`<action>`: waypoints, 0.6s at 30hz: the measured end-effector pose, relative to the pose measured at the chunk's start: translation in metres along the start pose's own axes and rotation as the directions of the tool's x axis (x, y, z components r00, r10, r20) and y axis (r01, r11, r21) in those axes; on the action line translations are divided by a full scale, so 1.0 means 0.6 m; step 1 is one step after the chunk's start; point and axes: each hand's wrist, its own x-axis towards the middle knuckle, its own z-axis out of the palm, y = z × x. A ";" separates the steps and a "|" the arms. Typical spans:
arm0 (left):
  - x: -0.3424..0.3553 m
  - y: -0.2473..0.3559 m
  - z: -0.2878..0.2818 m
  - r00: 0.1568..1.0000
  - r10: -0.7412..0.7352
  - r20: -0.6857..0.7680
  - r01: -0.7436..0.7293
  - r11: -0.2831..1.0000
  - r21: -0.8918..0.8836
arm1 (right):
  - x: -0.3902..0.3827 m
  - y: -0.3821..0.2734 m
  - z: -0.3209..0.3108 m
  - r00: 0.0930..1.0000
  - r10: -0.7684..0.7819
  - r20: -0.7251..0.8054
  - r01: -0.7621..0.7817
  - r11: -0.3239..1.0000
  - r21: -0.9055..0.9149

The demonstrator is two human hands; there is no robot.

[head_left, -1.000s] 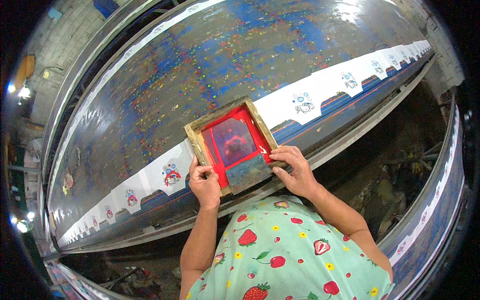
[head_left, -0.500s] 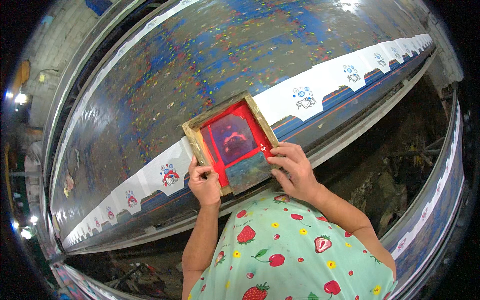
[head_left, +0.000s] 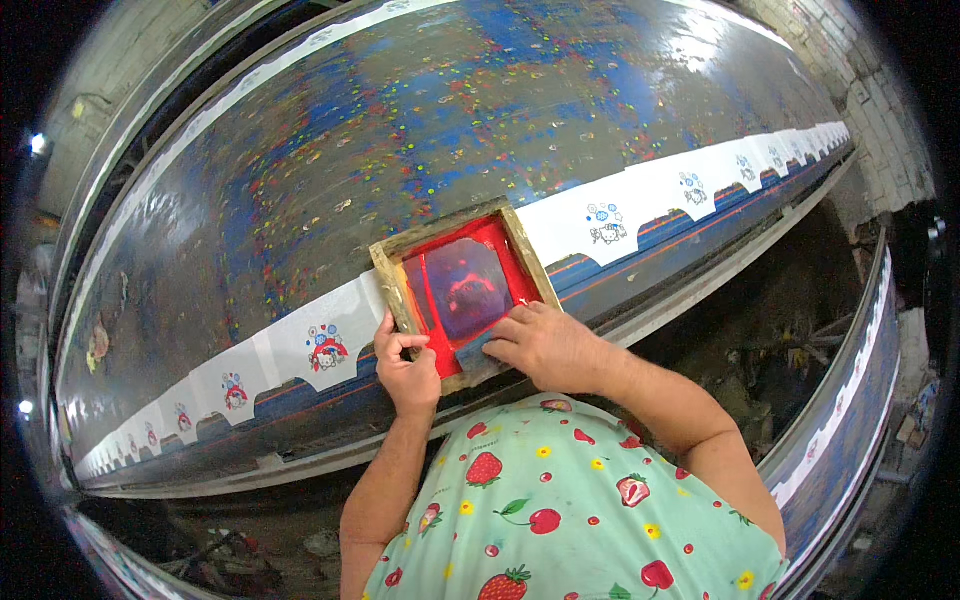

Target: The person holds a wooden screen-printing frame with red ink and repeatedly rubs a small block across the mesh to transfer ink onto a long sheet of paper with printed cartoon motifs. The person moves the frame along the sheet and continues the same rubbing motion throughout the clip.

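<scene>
A wooden screen frame (head_left: 461,218) with a red-inked mesh and purple-tinted middle (head_left: 462,288) sits on the band of white pieces along the long table's near edge. My left hand (head_left: 405,365) is closed on the frame's left side. My right hand (head_left: 535,340) has its fingers bent over a grey-blue flat blade (head_left: 470,355) at the frame's lower part. White pieces (head_left: 325,355) left of the frame bear figures with red and blue; those on the right (head_left: 607,225) show outlined figures with blue flowers.
The long dark table (head_left: 360,120) is spotted with coloured paint and has a white strip along its far edge. A second table (head_left: 850,380) with printed white pieces runs at the lower right. A dark gap with clutter (head_left: 780,330) lies between them. A block wall (head_left: 880,120) stands at right.
My right hand has moved leftward from the frame's right side onto the grey-blue blade. My left hand keeps its hold. The whole view has shifted slightly.
</scene>
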 end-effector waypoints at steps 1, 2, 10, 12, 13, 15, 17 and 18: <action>-0.001 0.001 0.001 1.000 0.001 -0.007 -0.001 1.000 0.015 | 0.007 0.011 -0.014 1.000 -0.011 0.015 0.011 1.000 0.021; -0.001 0.002 0.001 0.999 0.028 -0.019 -0.027 0.999 0.035 | 0.015 0.023 -0.028 1.000 -0.024 -0.006 0.024 0.999 0.040; 0.002 0.001 0.008 0.997 0.066 -0.025 -0.066 0.998 0.015 | 0.130 0.117 -0.060 0.995 0.104 -0.008 -0.104 0.994 -0.013; 0.003 0.003 0.006 0.998 0.068 -0.016 -0.068 0.997 0.023 | 0.155 0.135 -0.058 0.993 0.098 -0.068 -0.099 0.995 -0.011; 0.003 0.004 0.005 0.998 0.063 -0.011 -0.063 0.997 0.033 | 0.167 0.142 -0.056 0.991 0.103 -0.091 -0.105 0.994 -0.010; 0.003 0.005 0.004 0.998 0.058 -0.005 -0.058 0.998 0.034 | 0.181 0.148 -0.049 0.982 0.152 -0.112 -0.153 0.988 0.003; 0.002 0.005 0.004 0.999 0.054 -0.007 -0.054 0.998 0.019 | 0.183 0.149 -0.041 0.971 0.188 -0.148 -0.185 0.982 0.037; 0.001 0.004 0.004 0.998 0.064 -0.008 -0.064 0.998 0.015 | 0.180 0.147 -0.035 0.972 0.179 -0.152 -0.176 0.984 0.031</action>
